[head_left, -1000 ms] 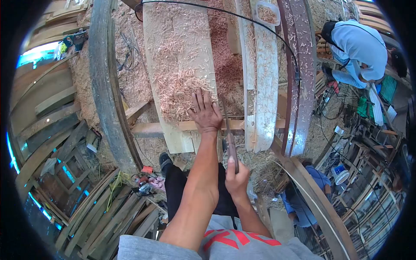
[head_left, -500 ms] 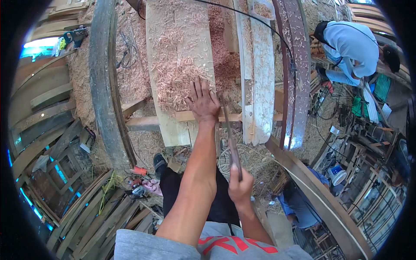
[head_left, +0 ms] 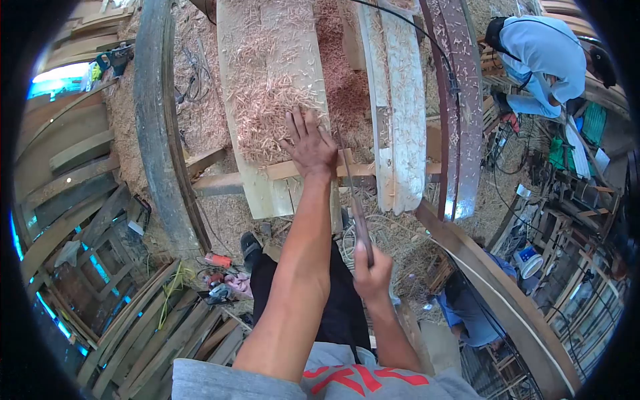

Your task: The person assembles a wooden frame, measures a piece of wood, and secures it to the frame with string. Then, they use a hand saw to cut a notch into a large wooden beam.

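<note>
My left hand (head_left: pixel 312 150) lies flat with fingers spread on a pale board (head_left: pixel 267 200), at the edge of a heap of wood shavings (head_left: pixel 263 113). My right hand (head_left: pixel 373 270) is wrapped round the handle of a handsaw (head_left: pixel 359 217). The saw's thin blade points away from me, just right of my left hand and beside the board's right edge. A short wood strip (head_left: pixel 283 171) lies across the board under my left wrist.
A white-painted plank (head_left: pixel 405 133) and a dark red beam (head_left: pixel 461 133) lie to the right, a grey beam (head_left: pixel 157 133) to the left. One person (head_left: pixel 543 57) crouches upper right, another (head_left: pixel 470 310) lower right. A black cable crosses the top.
The view has shifted slightly over the boards. My left hand stays flat on the board, and the saw in my right hand has moved a little relative to it.
</note>
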A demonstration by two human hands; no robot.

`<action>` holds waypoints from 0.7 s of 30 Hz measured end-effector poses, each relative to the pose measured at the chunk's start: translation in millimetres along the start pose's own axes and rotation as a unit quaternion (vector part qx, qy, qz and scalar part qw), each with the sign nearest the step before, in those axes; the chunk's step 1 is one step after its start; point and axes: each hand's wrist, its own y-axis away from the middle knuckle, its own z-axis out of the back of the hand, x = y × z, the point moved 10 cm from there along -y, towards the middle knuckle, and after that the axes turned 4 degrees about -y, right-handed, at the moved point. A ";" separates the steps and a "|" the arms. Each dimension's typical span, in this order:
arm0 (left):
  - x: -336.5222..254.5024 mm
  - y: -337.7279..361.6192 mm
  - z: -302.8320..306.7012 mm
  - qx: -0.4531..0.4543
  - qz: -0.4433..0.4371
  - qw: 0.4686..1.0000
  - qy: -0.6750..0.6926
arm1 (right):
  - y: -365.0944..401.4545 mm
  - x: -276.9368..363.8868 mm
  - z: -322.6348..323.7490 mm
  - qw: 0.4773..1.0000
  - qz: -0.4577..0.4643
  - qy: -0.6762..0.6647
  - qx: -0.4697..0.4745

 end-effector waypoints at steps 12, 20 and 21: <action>-8.9 -8.9 9.6 -0.012 -0.033 0.999 0.037 | 21.5 -44.4 15.2 0.998 -0.018 -0.056 0.040; -17.6 -11.4 35.8 -0.080 -0.089 0.987 0.103 | 39.8 -55.9 -8.4 0.994 -0.026 -0.103 0.032; -15.0 -10.8 27.2 -0.080 -0.049 0.990 0.110 | 41.2 -57.1 -7.9 0.994 -0.026 -0.100 0.032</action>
